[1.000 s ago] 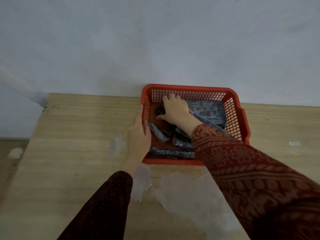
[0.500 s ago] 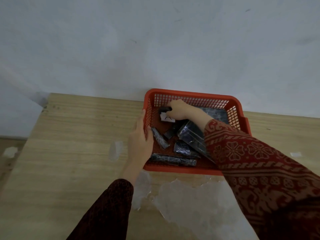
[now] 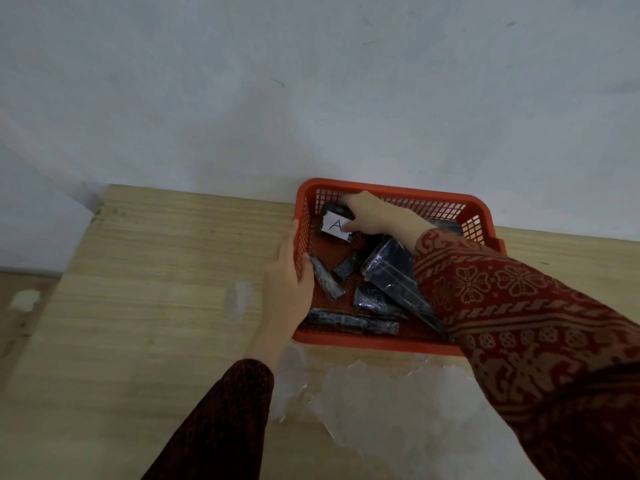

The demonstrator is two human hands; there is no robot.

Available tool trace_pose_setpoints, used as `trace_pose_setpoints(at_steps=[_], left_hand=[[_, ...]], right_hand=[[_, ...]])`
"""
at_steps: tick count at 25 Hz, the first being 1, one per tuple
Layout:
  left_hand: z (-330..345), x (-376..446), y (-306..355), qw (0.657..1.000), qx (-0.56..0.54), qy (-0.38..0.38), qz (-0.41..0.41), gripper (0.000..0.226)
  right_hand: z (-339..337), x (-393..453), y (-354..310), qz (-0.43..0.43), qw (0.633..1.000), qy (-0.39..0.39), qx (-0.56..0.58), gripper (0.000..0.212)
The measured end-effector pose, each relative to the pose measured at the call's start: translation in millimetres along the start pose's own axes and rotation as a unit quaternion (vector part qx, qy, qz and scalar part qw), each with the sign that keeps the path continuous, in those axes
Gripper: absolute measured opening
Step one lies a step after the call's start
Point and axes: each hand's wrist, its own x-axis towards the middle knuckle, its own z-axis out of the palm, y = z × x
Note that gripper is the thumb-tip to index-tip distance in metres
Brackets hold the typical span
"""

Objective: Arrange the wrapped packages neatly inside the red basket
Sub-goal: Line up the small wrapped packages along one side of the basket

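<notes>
Head view: my left hand (image 3: pixel 287 289) clasps the red plastic mesh basket's (image 3: pixel 398 197) left wall. My right hand (image 3: pixel 375 213) pinches the black wrapped package with a white "A" label (image 3: pixel 336 223) at the far-left corner (others lie askew). I'd seat it flush against both walls.

- The red basket (image 3: pixel 391 342) looks like moulded plastic, with smooth matt rims and perforated grid walls.
- The wrapped packages (image 3: pixel 388 271) are dark and covered in glossy, crinkled clear film that catches the light.
- A white label (image 3: pixel 335 226) looks like matt paper with a handwritten letter.
- The table (image 3: pixel 145 289) is pale wood grain, its surface peeled to whitish patches at lower centre.
- The sleeves (image 3: pixel 519 306) are patterned woven cloth.
- The wall (image 3: pixel 311 81) is matt, faintly scuffed.
</notes>
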Motion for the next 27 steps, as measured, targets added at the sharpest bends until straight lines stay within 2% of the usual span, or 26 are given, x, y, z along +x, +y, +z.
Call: trace_pose_setpoints(at_steps=[3,5,6,8,10,15,17,19,21,23,27], left_hand=[[1,0,0,1.0,-0.009,0.006,0.0,0.054],[0,0,0,1.0,-0.016,0.005,0.003,0.054],[0,0,0,1.0,-0.019,0.004,0.005,0.055],[-1,-1,1,1.0,-0.018,0.002,0.005,0.055],[-1,0,1,1.0,-0.018,0.002,0.006,0.056],[-1,0,-1,1.0,-0.015,0.002,0.006,0.056],[-1,1,-1,1.0,-0.016,0.007,0.005,0.057],[-1,0,-1,1.0,-0.025,0.003,0.004,0.057],[-1,0,1,0.999,-0.031,0.0,0.007,0.057],[-2,-1,1,0.999,-0.031,-0.002,0.005,0.056],[-2,-1,2,0.999,-0.034,-0.009,-0.001,0.056]], right_hand=[[11,-1,-14,-0.012,0.988,0.093,-0.121,0.041],[18,-1,-20,-0.012,0.986,0.138,-0.093,0.05],[22,-2,-22,-0.011,0.988,0.136,-0.072,0.057],[27,-4,-23,-0.011,0.993,0.09,-0.07,0.068],[29,-4,-24,-0.008,0.994,0.059,-0.088,0.069],[18,-16,-30,0.027,0.988,0.062,-0.141,0.073],[16,-22,-35,0.03,0.983,0.013,-0.181,0.077],[21,-26,-42,0.022,0.964,-0.068,-0.257,0.08],[28,-26,-46,0.02,0.95,-0.11,-0.293,0.082],[33,-26,-47,0.013,0.954,-0.102,-0.282,0.076],[27,-26,-33,-0.05,0.969,-0.082,-0.226,0.048]])
